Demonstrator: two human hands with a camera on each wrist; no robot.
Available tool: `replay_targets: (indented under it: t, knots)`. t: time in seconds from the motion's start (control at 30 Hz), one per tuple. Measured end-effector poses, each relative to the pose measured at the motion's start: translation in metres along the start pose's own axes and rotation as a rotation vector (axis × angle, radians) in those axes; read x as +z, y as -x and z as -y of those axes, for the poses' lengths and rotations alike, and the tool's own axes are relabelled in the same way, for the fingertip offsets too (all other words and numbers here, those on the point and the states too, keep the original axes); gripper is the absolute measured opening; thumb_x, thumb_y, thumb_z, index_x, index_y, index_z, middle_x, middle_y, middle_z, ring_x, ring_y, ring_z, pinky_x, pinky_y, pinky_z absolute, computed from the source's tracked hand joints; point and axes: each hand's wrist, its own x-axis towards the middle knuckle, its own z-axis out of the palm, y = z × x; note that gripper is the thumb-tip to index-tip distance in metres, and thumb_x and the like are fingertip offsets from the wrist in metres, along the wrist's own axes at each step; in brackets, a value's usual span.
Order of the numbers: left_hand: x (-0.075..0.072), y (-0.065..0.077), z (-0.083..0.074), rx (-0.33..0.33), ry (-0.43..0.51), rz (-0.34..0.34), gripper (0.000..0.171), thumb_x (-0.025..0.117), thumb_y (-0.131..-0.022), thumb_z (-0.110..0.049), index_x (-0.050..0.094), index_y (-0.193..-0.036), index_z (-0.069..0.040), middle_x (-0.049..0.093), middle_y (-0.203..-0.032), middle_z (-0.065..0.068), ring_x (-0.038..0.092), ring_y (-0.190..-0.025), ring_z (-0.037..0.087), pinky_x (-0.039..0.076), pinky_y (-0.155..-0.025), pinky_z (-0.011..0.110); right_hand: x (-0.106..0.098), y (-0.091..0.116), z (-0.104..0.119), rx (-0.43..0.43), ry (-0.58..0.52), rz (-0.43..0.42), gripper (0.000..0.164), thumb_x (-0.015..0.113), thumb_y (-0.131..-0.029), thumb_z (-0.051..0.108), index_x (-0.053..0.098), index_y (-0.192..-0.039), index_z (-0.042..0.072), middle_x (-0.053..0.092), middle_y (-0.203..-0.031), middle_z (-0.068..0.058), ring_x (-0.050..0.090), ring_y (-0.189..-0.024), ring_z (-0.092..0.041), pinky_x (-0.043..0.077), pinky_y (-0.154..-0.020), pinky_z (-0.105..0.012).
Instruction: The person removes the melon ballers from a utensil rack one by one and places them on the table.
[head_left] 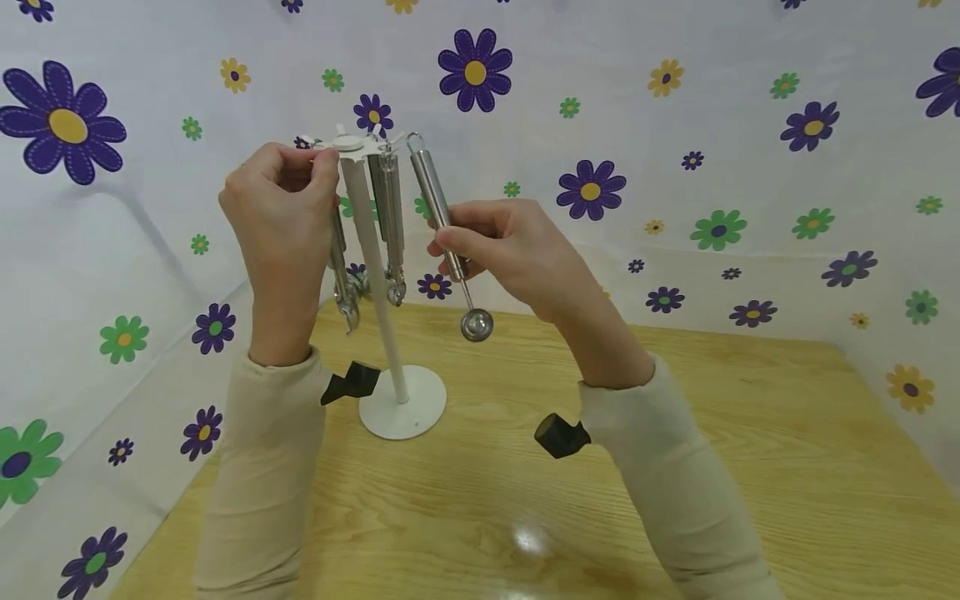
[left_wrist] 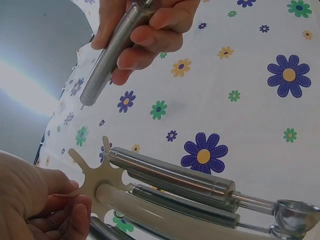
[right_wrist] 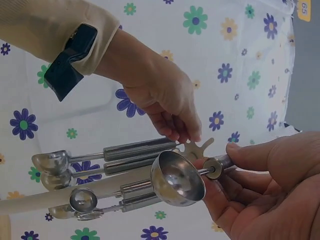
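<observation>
White stand (head_left: 385, 317): slender pole on round base (head_left: 423, 408), star-shaped top (left_wrist: 100, 175), several steel scoops (head_left: 392, 208) suspended around the pole. Left hand (head_left: 277, 196): thumb and fingers pinching one arm of the top. Right hand (head_left: 517, 250): thumb and fingers gripping the handle of one tilted steel scoop (head_left: 432, 185), bowl end lowest, just right of the hanging group. Wire loop (head_left: 415, 133) of same: near an arm tip in the head view, contact impossible to tell; handle end apart from the top in the left wrist view. Progress, by judgement: several scoops settled on arms; held one outstanding, whether coming on or off impossible to tell. Edges and room: hanging scoops close leftward; flowered backdrop (head_left: 675, 150) behind; widest room rightward, over wood tabletop (head_left: 525, 467).
</observation>
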Motion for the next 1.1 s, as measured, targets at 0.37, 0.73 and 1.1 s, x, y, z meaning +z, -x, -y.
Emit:
replay_targets:
  t: [0.37, 0.73, 1.1]
  knots:
    - [0.002, 0.001, 0.001, 0.010, 0.001, -0.006, 0.028, 0.067, -0.101, -0.027, 0.075, -0.107, -0.001, 0.072, -0.093, 0.007, 0.063, -0.077, 0.012, 0.051, -0.074, 0.021, 0.003, 0.002, -0.007, 0.044, -0.007, -0.055, 0.032, 0.063, -0.104, 0.012, 0.066, -0.134, -0.001, 0.070, -0.114, -0.013, 0.068, -0.095, -0.026, 0.058, -0.089, -0.037]
    - [0.002, 0.001, 0.001, 0.026, -0.013, -0.011, 0.030, 0.065, -0.102, -0.027, 0.074, -0.109, 0.001, 0.072, -0.097, 0.009, 0.062, -0.079, 0.011, 0.051, -0.077, 0.021, 0.015, 0.008, -0.053, 0.159, -0.053, -0.089, 0.027, 0.066, -0.103, 0.017, 0.071, -0.125, 0.003, 0.071, -0.107, -0.012, 0.071, -0.091, -0.031, 0.056, -0.094, -0.041]
    - [0.001, 0.003, 0.002, 0.023, -0.004, -0.012, 0.029, 0.066, -0.102, -0.026, 0.074, -0.107, 0.002, 0.071, -0.094, 0.009, 0.062, -0.077, 0.012, 0.051, -0.075, 0.021, 0.049, 0.027, -0.134, 0.368, -0.120, -0.040, 0.024, 0.069, -0.101, 0.015, 0.073, -0.119, 0.000, 0.072, -0.097, -0.012, 0.072, -0.083, -0.023, 0.061, -0.083, -0.037]
